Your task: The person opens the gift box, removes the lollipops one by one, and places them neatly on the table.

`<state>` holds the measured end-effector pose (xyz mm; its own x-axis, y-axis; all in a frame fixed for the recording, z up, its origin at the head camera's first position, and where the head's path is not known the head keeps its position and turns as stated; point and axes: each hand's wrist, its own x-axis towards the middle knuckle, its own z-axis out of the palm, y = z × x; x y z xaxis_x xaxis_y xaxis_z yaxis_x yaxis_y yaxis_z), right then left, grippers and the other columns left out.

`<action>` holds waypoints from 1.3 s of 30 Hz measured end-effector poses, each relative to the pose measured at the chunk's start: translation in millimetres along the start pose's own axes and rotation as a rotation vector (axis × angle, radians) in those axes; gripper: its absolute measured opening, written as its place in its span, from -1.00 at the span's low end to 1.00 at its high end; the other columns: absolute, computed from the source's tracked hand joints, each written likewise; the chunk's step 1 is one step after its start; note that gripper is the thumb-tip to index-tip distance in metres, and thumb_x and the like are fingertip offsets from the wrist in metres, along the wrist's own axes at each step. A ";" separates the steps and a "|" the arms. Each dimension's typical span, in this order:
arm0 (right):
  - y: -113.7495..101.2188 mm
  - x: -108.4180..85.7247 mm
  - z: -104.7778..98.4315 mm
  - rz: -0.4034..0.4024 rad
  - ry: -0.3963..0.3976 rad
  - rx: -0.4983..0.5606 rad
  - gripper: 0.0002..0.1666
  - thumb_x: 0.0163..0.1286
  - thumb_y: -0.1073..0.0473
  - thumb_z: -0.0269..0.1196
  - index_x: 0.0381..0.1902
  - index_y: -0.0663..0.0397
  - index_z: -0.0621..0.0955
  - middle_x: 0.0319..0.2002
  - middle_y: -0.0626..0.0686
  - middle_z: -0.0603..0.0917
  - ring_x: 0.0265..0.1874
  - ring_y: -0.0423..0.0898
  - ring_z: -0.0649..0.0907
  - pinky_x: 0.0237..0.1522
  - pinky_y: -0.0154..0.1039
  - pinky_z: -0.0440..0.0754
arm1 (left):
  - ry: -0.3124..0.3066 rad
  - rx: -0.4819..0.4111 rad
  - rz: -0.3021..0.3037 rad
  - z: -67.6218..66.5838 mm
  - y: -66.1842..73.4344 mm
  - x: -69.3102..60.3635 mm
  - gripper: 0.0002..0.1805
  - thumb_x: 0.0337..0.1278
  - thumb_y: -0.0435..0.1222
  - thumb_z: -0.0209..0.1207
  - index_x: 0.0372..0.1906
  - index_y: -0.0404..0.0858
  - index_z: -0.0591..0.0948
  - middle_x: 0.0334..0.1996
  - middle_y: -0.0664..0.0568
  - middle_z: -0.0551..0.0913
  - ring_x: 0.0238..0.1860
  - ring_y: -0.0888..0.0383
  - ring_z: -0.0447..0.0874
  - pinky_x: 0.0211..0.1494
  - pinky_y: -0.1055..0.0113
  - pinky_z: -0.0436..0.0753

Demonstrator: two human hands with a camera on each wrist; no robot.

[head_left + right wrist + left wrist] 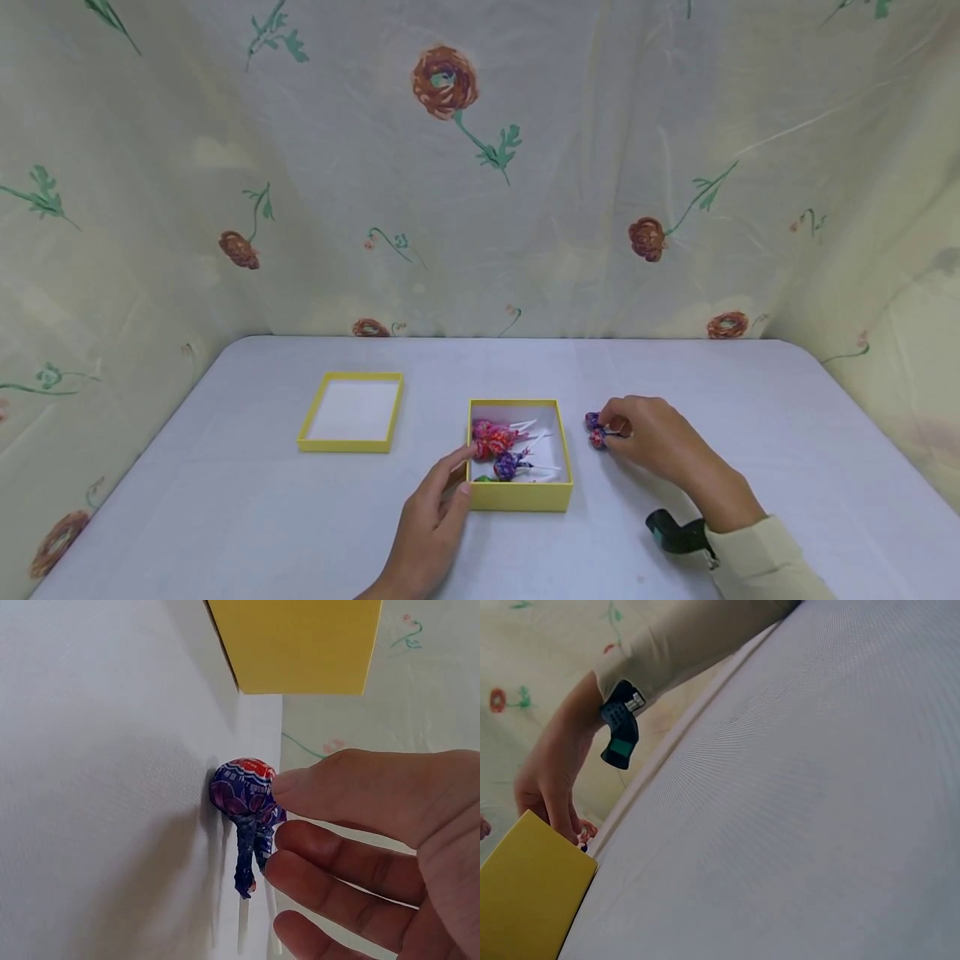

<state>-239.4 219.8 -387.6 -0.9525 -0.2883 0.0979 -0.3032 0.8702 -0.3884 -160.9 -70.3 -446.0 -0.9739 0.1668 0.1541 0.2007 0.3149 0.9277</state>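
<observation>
Several lollipops (pixel 495 442) are already lying in the yellow box (pixel 521 497), which the left hand (pixel 427 521) is touching with loose fingers, while two purple lollipops (pixel 597 438) are remaining outside at the right hand (pixel 660 437), whose grasp I cannot tell, and the lid (pixel 343 446) is lying apart.

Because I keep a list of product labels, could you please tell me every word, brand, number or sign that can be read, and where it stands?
No text can be read with certainty.
Purple lollipops by the right hand: wrapper lettering, too blurred to read.
Boxed lollipops: any print is too small to read.
Box and lid: none visible.
</observation>
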 end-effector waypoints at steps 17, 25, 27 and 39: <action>-19.4 -5.3 -9.2 -0.090 0.029 0.069 -0.80 0.16 0.24 0.41 -0.22 0.06 0.69 -0.32 -0.06 0.68 -0.29 -0.10 0.61 -0.16 -0.10 0.69 | 0.000 0.000 0.012 0.6 -1.1 0.0 -0.55 0.46 -0.26 -0.07 0.37 0.00 0.33 0.37 0.13 0.33 0.34 0.07 0.35 0.25 0.25 0.49; -30.9 -7.2 -15.2 -0.170 0.043 0.119 -0.79 0.18 0.25 0.40 -0.19 0.04 0.69 -0.27 -0.05 0.70 -0.28 -0.10 0.66 -0.18 -0.15 0.71 | 0.001 -0.002 0.011 0.2 0.1 0.9 -0.55 0.46 -0.26 -0.07 0.38 0.00 0.33 0.37 0.16 0.33 0.33 0.11 0.35 0.24 0.31 0.50; -35.0 -6.1 -16.0 -0.180 0.042 0.120 -0.78 0.18 0.24 0.40 -0.18 0.05 0.69 -0.26 -0.05 0.70 -0.28 -0.10 0.66 -0.17 -0.16 0.71 | 0.005 -0.006 0.022 -0.4 0.3 1.2 -0.55 0.45 -0.28 -0.06 0.37 -0.01 0.33 0.37 0.16 0.33 0.33 0.12 0.35 0.24 0.32 0.49; -59.9 6.1 -17.5 -0.239 0.014 0.146 -0.79 0.21 0.20 0.39 -0.16 -0.01 0.69 -0.25 -0.08 0.69 -0.26 -0.15 0.63 -0.15 -0.15 0.69 | 0.027 -0.019 0.066 0.0 -0.7 -0.1 -0.57 0.44 -0.26 -0.04 0.35 0.01 0.36 0.35 0.12 0.37 0.31 0.07 0.38 0.23 0.24 0.51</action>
<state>-227.6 172.9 -347.7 -0.8551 -0.4721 0.2145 -0.5132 0.7110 -0.4807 -160.9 -70.5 -446.7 -0.9612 0.1610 0.2242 0.2629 0.2866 0.9213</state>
